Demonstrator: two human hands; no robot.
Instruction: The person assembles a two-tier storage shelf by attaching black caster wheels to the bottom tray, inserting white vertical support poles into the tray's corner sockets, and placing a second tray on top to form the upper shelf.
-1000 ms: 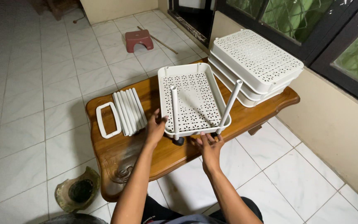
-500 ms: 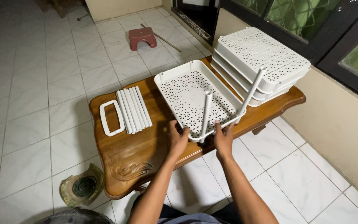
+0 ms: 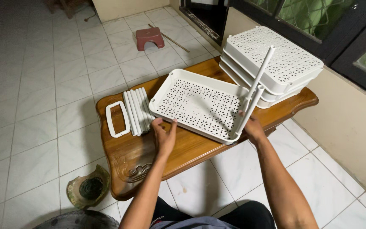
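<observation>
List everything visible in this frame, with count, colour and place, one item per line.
perforated tray: 1, white, on the table, turned at an angle between both hands
upright tubes: 2, white, standing in the tray's right end
stacked trays: about 3, white, at the table's far right end
loose tubes: about 6, white, lying side by side left of the tray
rectangular handle frame: 1, white, on the table left of the loose tubes
table: 1, brown carved wood, on white floor tiles
small stool: 1, red, on the floor beyond
round drain-like object: 1, greenish, on the floor near left
left hand: at the tray's near edge
right hand: at the tray's right corner, by the tubes
</observation>
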